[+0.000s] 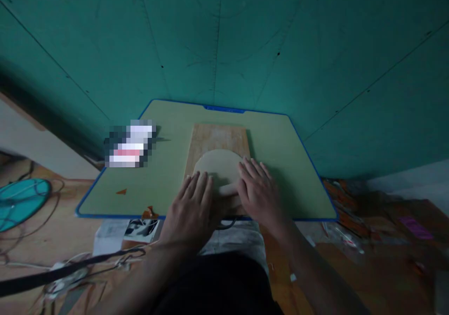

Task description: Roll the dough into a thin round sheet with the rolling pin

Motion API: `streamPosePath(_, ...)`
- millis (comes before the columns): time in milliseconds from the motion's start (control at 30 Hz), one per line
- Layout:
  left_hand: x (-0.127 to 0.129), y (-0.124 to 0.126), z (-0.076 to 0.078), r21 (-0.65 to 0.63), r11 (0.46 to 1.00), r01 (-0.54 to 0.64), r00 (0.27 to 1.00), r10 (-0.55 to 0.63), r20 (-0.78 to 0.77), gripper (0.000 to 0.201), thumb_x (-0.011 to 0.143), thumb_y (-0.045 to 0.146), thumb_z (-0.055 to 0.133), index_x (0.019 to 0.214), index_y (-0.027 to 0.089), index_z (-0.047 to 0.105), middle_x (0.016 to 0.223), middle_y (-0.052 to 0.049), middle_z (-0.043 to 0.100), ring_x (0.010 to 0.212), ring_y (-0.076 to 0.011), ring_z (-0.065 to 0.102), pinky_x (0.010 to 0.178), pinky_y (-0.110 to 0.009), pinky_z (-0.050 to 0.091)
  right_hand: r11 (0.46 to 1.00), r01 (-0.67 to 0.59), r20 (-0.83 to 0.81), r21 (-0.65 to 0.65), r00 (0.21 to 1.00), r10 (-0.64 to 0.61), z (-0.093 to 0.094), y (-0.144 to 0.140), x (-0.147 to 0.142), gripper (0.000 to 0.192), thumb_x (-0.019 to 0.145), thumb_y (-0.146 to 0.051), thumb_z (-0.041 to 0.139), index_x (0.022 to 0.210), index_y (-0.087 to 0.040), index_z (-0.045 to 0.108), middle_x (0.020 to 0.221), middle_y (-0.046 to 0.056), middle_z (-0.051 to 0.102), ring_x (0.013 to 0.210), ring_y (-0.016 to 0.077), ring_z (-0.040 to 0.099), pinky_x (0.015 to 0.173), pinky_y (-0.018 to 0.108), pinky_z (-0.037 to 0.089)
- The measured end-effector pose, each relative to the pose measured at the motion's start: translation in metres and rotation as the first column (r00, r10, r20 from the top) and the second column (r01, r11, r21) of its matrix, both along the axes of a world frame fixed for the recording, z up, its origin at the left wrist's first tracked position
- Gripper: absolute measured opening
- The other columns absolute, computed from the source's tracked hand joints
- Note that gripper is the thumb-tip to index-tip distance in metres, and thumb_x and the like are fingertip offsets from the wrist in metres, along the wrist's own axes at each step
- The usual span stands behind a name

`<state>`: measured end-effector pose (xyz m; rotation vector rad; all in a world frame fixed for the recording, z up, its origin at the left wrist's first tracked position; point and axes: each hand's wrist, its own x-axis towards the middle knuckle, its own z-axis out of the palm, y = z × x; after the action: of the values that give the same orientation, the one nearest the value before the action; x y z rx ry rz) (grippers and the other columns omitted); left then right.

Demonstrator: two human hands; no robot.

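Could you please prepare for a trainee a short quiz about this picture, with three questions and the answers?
1. True or false: the round dough sheet lies on the wooden board.
2. What colour is the table rim?
a) red
b) blue
c) white
3. Fill the gap: between the left hand and the right hand, part of a pale cylindrical tool can be seen, the ____.

Key: 1. True. 2. b) blue. 3. rolling pin.
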<state>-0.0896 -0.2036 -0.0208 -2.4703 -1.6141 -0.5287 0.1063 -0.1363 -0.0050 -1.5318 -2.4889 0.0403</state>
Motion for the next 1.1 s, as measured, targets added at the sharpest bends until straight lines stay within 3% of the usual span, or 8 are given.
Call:
streamPosePath(167,0.017,-0.042,-0.001,0.042,0.999,-0.030,0.998,0.032,-0.047,0.071,0.093,0.042,0.049,0.150,0.002,0.034,0.148,-0.027,0.049,0.140,-0.0391,0.045,0.113,-0.054,0.038,0.998,-0.028,-0.046,0.061,0.998,0.031,-0.017,-0.048,0.024,0.060,0.102,-0.033,0.035,0.158,-0.014,0.028,0.160,0.014,0.039,0.150,0.0317,0.028,0.121,0.058,0.026)
streamPosePath(333,0.020,-0.069,0.000,0.062,0.998,0.030,0.995,-0.023,-0.102,0.066,0.091,0.031,0.045,0.150,0.004,0.034,0.148,-0.023,0.052,0.139,-0.0351,0.045,0.110,-0.050,0.041,0.990,-0.099,-0.059,0.102,0.993,0.105,-0.030,-0.076,0.042,0.069,0.101,-0.032,0.040,0.162,-0.017,0.012,0.162,0.014,0.034,0.153,0.0325,0.020,0.120,0.062,0.026)
streamPosePath(467,0.016,-0.076,-0.001,0.072,0.996,0.051,0.992,-0.043,-0.116,0.067,0.088,0.032,0.047,0.150,0.006,0.037,0.150,-0.019,0.051,0.140,-0.0322,0.045,0.109,-0.046,0.043,0.976,-0.179,-0.062,0.128,0.980,0.188,-0.033,-0.072,0.054,0.069,0.100,-0.032,0.039,0.162,-0.016,0.012,0.163,0.015,0.033,0.153,0.0328,0.018,0.118,0.064,0.028)
streamPosePath(600,0.014,-0.078,-0.004,0.089,0.994,0.068,0.994,-0.060,-0.093,0.065,0.087,0.030,0.049,0.146,0.005,0.043,0.148,-0.019,0.053,0.137,-0.0315,0.049,0.107,-0.043,0.046,0.958,-0.280,-0.046,0.065,0.958,0.283,-0.026,-0.045,0.054,0.063,0.101,-0.036,0.037,0.159,-0.014,0.025,0.162,0.015,0.033,0.153,0.0319,0.018,0.120,0.063,0.025)
streamPosePath(700,0.015,-0.079,-0.006,0.097,0.993,0.064,0.996,-0.057,-0.071,0.064,0.087,0.021,0.046,0.148,0.002,0.041,0.149,-0.019,0.052,0.137,-0.0309,0.049,0.106,-0.041,0.048,0.935,-0.356,-0.055,-0.001,0.933,0.355,-0.014,-0.014,0.036,0.057,0.101,-0.036,0.034,0.154,-0.014,0.037,0.161,0.014,0.036,0.153,0.0296,0.019,0.122,0.059,0.022)
streamPosePath(867,0.014,-0.085,-0.012,0.030,0.999,0.029,0.999,-0.030,0.042,0.068,0.093,0.007,0.036,0.159,0.008,0.020,0.154,-0.012,0.047,0.144,-0.0252,0.042,0.107,-0.038,0.051,0.875,-0.481,-0.085,-0.057,0.875,0.476,0.002,0.030,-0.026,0.051,0.101,-0.032,0.036,0.147,-0.017,0.049,0.156,0.009,0.046,0.150,0.0254,0.028,0.123,0.052,0.020)
streamPosePath(967,0.005,-0.090,-0.016,0.002,1.000,-0.030,0.991,0.029,0.133,0.066,0.099,0.016,0.039,0.160,0.012,0.016,0.152,-0.014,0.049,0.143,-0.0265,0.043,0.104,-0.040,0.054,0.826,-0.561,-0.034,-0.065,0.828,0.560,0.010,0.041,-0.070,0.051,0.101,-0.038,0.040,0.148,-0.020,0.049,0.156,0.007,0.047,0.149,0.0228,0.030,0.123,0.050,0.019)
streamPosePath(1100,-0.019,-0.102,-0.025,-0.004,0.993,-0.115,0.983,0.115,0.141,0.064,0.101,0.024,0.042,0.161,0.020,0.019,0.152,-0.015,0.049,0.140,-0.0304,0.047,0.096,-0.042,0.060,0.768,-0.637,0.038,-0.062,0.768,0.640,0.019,0.038,-0.122,0.050,0.101,-0.042,0.043,0.147,-0.022,0.050,0.155,0.006,0.048,0.148,0.0202,0.033,0.123,0.045,0.020)
